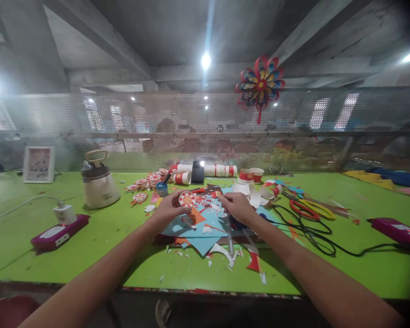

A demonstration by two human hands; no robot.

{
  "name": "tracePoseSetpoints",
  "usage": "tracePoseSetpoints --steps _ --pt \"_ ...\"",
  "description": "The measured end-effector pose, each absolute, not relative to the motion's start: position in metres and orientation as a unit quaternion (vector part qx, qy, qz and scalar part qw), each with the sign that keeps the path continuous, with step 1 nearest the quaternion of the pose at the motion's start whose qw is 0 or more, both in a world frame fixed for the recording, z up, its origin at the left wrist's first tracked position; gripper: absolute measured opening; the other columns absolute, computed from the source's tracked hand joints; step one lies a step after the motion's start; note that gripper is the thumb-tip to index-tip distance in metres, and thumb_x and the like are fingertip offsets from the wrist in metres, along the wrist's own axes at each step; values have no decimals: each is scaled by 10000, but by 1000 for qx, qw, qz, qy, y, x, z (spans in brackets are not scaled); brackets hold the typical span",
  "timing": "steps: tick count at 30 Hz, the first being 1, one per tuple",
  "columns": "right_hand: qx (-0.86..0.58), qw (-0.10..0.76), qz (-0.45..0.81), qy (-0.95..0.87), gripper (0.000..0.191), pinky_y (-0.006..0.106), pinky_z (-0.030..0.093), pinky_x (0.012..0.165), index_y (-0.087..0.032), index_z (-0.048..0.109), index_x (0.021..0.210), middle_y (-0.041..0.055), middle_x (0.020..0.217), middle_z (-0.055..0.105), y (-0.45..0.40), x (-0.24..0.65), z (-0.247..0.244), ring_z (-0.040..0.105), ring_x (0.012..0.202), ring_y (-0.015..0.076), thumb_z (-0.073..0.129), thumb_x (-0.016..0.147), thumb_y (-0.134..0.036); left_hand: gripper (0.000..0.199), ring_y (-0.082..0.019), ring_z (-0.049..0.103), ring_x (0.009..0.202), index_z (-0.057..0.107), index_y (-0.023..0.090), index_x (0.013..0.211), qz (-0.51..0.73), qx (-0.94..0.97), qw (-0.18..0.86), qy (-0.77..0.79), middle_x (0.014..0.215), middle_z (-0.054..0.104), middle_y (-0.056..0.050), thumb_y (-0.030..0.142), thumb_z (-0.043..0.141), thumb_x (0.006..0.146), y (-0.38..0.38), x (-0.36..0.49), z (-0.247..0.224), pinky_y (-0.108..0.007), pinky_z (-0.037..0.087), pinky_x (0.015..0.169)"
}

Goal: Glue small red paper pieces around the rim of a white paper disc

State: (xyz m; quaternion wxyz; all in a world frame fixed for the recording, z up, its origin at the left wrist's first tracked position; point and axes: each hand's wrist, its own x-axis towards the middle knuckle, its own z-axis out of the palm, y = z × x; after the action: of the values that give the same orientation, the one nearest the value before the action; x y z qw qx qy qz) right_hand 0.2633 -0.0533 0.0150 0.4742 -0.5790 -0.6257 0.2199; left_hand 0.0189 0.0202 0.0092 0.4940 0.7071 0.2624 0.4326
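Between the thumb and fingers of my left hand is a round red-and-white paper disc, its patterned face toward me. My right hand is to the right of it, above the paper scraps, with thumb and fingertips pinched together; a small reddish-brown piece shows at the fingertips, too small to make out. Under both hands lie light blue paper sheets and an orange piece, strewn with red and white cuttings. More red-and-white discs lie to the left, beside a blue jar.
A phone leans against a long paper-cup roll. Paper cups, scissors with orange and yellow handles and black cable lie right. A kettle and purple power strip stand left.
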Motion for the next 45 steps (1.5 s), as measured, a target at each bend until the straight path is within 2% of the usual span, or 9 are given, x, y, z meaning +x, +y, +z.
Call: tracePoseSetpoints --steps 5,9,13,18,22,25,28,31,45 --pt "-513 500 317 -622 115 293 533 643 -149 690 884 31 869 683 -58 253 20 633 774 171 688 785 -206 568 -268 655 1008 686 232 1166 384 730 518 227 1242 667 -90 241 846 621 10 19 15 -405 532 867" --pt "-409 490 452 -623 546 302 554 659 -197 651 1150 68 1114 671 -71 231 27 640 856 187 719 610 -144 557 -291 581 1181 698 233 1142 381 741 513 206 1354 595 -91 211 858 609 6 20 18 -425 457 1008" --pt "-354 477 541 -595 712 307 562 649 -238 579 1240 37 1044 667 -79 208 26 635 761 154 797 564 -177 562 -300 576 1192 674 219 1156 385 732 528 192 1304 627 -104 225 852 623 6 25 15 -438 445 1020" --pt "-375 474 566 -561 472 280 524 548 -167 675 949 -29 675 613 -71 199 12 575 567 117 877 558 -339 552 -291 647 1068 617 195 1159 404 694 560 203 1170 684 -111 277 836 659 3 30 12 -428 512 914" --pt "-432 479 531 -549 345 233 448 457 -131 669 707 -100 433 423 -63 205 2 355 371 43 767 753 -459 441 -299 655 1050 586 194 1094 426 654 584 223 1151 662 -117 363 783 737 3 29 13 -433 562 799" --pt "-481 497 490 -530 323 219 460 476 -133 646 824 -67 576 535 -59 211 1 449 428 57 605 925 -436 439 -293 661 1041 580 184 1070 438 628 601 228 1121 663 -117 374 790 736 7 26 15 -428 563 797" --pt "-529 513 452 -503 271 299 553 638 -140 625 1052 33 944 662 -54 216 1 643 728 137 565 963 -389 443 -283 663 1031 587 177 1047 448 606 616 230 1117 661 -112 372 809 718 11 24 15 -419 555 807" --pt "-561 528 420 -481 311 403 560 799 -159 592 1193 81 1163 632 -49 225 3 650 952 209 590 950 -353 429 -280 662 1011 603 157 995 453 586 627 240 1107 662 -131 411 805 714 16 20 15 -413 548 797" --pt "-532 425 486 -548 325 408 566 803 -170 569 1240 84 1200 618 -35 177 34 649 968 212 605 945 -302 390 -210 682 801 616 151 841 477 535 666 207 833 709 -81 489 768 720 16 19 16 -321 519 715"
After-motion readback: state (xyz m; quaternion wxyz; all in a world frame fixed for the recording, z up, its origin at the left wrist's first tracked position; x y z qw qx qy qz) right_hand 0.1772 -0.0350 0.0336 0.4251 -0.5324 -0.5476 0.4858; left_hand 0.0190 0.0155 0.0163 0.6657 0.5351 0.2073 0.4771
